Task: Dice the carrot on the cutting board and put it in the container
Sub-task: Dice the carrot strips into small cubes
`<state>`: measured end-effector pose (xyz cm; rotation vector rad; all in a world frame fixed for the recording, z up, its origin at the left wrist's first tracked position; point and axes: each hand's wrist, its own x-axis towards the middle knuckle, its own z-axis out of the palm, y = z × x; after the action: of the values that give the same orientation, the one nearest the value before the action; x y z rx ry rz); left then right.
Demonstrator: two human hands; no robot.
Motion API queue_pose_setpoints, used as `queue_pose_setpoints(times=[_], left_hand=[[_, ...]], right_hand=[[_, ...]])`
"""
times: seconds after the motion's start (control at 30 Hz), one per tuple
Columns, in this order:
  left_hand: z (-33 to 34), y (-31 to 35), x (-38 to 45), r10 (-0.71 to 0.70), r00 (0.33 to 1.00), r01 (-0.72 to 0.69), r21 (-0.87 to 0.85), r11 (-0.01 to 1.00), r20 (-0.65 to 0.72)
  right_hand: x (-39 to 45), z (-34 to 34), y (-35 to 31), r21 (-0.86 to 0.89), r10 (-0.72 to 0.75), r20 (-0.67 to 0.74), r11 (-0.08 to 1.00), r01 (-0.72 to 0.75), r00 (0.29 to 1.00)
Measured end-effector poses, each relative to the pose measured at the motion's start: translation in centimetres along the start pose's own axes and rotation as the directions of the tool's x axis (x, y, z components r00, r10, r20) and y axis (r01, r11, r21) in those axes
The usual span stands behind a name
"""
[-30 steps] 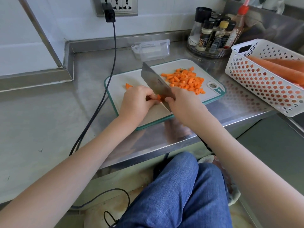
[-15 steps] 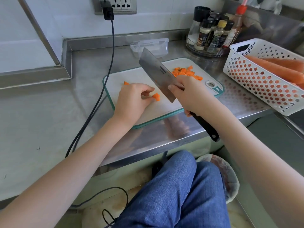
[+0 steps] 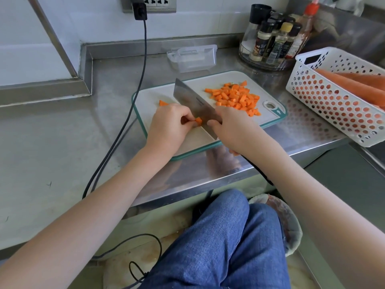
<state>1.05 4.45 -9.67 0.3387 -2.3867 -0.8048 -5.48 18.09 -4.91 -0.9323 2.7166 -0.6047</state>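
Note:
A white cutting board [image 3: 268, 116] with a teal rim lies on the steel counter. My left hand [image 3: 169, 124] pinches a small carrot piece [image 3: 198, 121] on the board's near left. My right hand [image 3: 233, 127] grips a cleaver [image 3: 192, 103], whose blade stands edge-down on the board right beside that piece. A heap of diced carrot [image 3: 235, 98] lies on the board's far right. One stray carrot bit [image 3: 163, 103] sits just beyond my left hand. A clear plastic container [image 3: 192, 59] stands behind the board, with nothing seen in it.
A white perforated basket [image 3: 333, 101] with whole carrots sits at the right. Spice bottles [image 3: 275, 42] stand on a round rack at the back right. A black power cord [image 3: 133, 97] runs from the wall socket across the counter, left of the board.
The cleaver was lifted and tilted half a second ago; now it is back down on the board next to the carrot piece. My left hand has closed tighter round the piece.

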Motion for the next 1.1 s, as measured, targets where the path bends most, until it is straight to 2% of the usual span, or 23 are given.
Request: queue_pose_setpoints(times=[0.2,0.37,0.5,0.73,0.93,1.1], left_hand=[[0.0,-0.1,-0.1,0.004,1.0,-0.003,-0.017,1.0,0.012],[-0.3,0.3,-0.3,-0.004,1.0,0.004,-0.046,0.999,-0.01],[-0.3,0.3,-0.4,-0.034,0.999,0.033,-0.058,0.998,-0.008],[-0.5,-0.2,-0.9,-0.006,1.0,0.01,0.123,0.992,-0.028],[-0.1,-0.3,-0.8,0.012,1.0,-0.012,0.156,0.988,0.001],[0.2,-0.6,-0.6,-0.004,1.0,0.003,0.16,0.987,0.007]], right_hand=[[0.5,-0.7,0.3,-0.012,-0.015,0.069,1.0,0.016,0.997],[0.1,-1.6,0.8,0.056,0.024,-0.041,0.998,-0.021,0.999],[-0.4,-1.9,0.7,0.098,0.01,-0.061,0.995,-0.004,0.998],[-0.6,-1.3,0.0,0.104,0.017,-0.033,0.995,-0.014,0.999],[-0.7,-1.0,-0.1,0.092,0.013,-0.013,0.996,-0.012,1.0],[-0.5,-0.5,-0.2,0.017,-0.019,-0.018,1.0,0.019,1.0]])
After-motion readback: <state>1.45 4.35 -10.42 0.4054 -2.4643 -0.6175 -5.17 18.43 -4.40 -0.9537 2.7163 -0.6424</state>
